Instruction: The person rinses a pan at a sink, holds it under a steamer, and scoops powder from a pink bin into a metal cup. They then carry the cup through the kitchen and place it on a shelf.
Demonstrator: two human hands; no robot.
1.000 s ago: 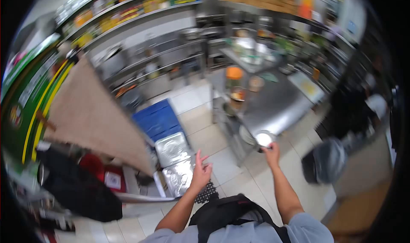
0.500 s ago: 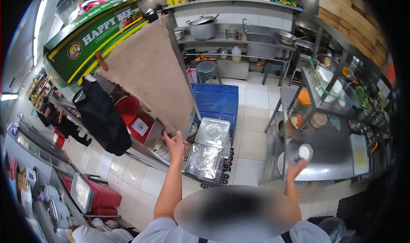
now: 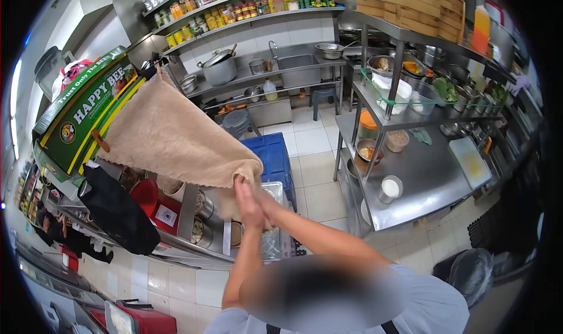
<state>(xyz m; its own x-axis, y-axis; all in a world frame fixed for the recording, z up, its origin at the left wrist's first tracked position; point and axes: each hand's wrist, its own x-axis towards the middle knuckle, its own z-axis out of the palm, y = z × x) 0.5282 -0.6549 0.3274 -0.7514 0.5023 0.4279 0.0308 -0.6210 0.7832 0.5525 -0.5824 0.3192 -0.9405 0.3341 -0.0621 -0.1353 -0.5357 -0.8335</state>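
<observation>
A beige towel (image 3: 170,131) hangs by clothespins at its upper edge, its lower corner pulled toward me. My left hand (image 3: 250,202) is closed on that corner, with cloth bunched about the fingertips. Pressed against it from the right is my right hand (image 3: 268,208), slightly blurred, with cloth gathered between the two palms. To the right, a metal cup (image 3: 390,189) of something white stands upright on the steel table (image 3: 410,202), apart from both hands. Below my hands, foil-like trays (image 3: 272,240) are partly hidden by my arms.
A blue bin (image 3: 270,158) stands beyond the towel. Left of my hands are a red container (image 3: 146,196) and pots (image 3: 200,231) in a counter. A cutting board (image 3: 470,161) lies on the right table. Another person (image 3: 61,231) is far left.
My right hand has let go of the metal cup on the right table and come over to the towel. Both hands now grip the towel's corner, drawn rightward. The view has turned right.
</observation>
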